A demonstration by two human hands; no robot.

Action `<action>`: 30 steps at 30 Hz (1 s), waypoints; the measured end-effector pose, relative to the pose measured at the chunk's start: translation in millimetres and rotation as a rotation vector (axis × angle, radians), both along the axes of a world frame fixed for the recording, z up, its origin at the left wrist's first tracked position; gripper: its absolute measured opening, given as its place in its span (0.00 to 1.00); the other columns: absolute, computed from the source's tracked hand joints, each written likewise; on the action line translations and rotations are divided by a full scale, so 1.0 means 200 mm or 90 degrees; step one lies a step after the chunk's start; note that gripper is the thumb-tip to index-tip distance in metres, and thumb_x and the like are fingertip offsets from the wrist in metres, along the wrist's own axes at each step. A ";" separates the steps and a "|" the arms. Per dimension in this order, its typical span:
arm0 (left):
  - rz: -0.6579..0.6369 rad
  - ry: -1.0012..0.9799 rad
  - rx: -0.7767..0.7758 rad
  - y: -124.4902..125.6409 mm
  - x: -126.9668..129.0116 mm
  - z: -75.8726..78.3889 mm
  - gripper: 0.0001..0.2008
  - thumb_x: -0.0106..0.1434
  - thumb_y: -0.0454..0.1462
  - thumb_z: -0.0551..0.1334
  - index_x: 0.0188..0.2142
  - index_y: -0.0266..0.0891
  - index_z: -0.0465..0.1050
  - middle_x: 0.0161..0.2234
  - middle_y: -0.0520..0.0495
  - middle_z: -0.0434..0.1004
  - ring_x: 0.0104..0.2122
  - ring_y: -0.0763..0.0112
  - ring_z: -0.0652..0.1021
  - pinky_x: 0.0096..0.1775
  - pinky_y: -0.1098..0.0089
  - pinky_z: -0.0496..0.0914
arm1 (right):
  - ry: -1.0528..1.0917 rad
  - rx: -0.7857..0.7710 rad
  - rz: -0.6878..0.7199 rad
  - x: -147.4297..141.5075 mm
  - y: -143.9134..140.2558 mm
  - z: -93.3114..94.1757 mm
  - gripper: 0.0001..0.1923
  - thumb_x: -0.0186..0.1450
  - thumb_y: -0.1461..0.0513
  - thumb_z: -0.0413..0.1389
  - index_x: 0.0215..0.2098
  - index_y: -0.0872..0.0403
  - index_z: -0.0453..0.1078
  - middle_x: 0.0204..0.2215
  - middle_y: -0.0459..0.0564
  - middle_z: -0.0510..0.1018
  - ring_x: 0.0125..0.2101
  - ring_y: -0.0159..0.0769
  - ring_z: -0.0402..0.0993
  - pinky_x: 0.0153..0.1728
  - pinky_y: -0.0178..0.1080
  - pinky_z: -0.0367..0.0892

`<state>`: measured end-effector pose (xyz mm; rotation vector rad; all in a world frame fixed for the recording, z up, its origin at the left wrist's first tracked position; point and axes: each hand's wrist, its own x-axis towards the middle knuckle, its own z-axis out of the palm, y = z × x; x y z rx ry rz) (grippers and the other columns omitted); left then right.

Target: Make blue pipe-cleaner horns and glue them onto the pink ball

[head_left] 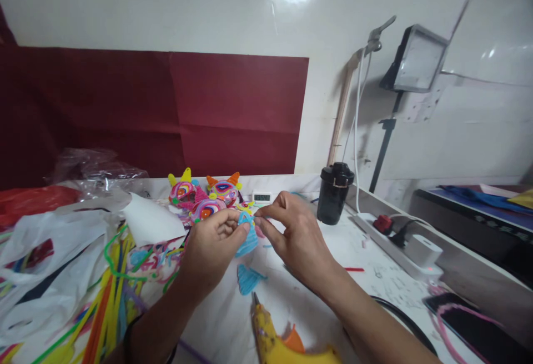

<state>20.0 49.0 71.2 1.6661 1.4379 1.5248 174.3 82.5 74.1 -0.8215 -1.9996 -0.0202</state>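
Between the thumb and fingers of my left hand (216, 242) is a light-blue, ridged pipe-cleaner piece (247, 240), held upright above the table. My right hand (293, 233) is pinched at the upper right edge of that piece; whatever lies between its fingertips is too small to make out. A second blue pipe-cleaner piece (249, 279), roughly triangular, lies on the tabletop below my hands. Close by, a yellow glue gun (270, 333) points its nozzle toward it. An orange piece (295, 340) rests beside the glue gun, partly hidden.
Several colourful eared masks (208, 208) stand behind my left hand, near a small digital clock (262, 197). Pipe cleaners (110, 297) and plastic bags (54, 242) crowd the left. To the right are a black cup (334, 194), a power strip (395, 247) and a phone (478, 325).
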 end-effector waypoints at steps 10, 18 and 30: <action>0.003 -0.023 0.009 0.01 0.01 -0.01 0.05 0.51 0.37 0.63 0.29 0.38 0.74 0.21 0.54 0.76 0.22 0.73 0.76 0.24 0.77 0.68 | 0.043 -0.073 0.063 -0.02 0.00 0.00 0.05 0.60 0.67 0.56 0.26 0.54 0.71 0.27 0.48 0.72 0.34 0.39 0.66 0.36 0.40 0.59; 0.035 0.032 0.037 -0.01 0.02 -0.02 0.04 0.52 0.37 0.62 0.25 0.38 0.73 0.17 0.56 0.70 0.19 0.75 0.72 0.21 0.77 0.65 | 0.088 -0.085 0.050 -0.03 -0.01 0.00 0.06 0.54 0.70 0.57 0.21 0.55 0.68 0.24 0.47 0.74 0.30 0.37 0.68 0.34 0.39 0.59; 0.099 0.148 0.086 -0.02 0.03 -0.01 0.05 0.52 0.37 0.60 0.24 0.38 0.72 0.16 0.57 0.66 0.17 0.76 0.68 0.20 0.77 0.61 | 0.082 -0.101 0.052 -0.03 -0.01 0.01 0.07 0.54 0.69 0.57 0.20 0.54 0.68 0.23 0.47 0.74 0.29 0.37 0.69 0.33 0.39 0.59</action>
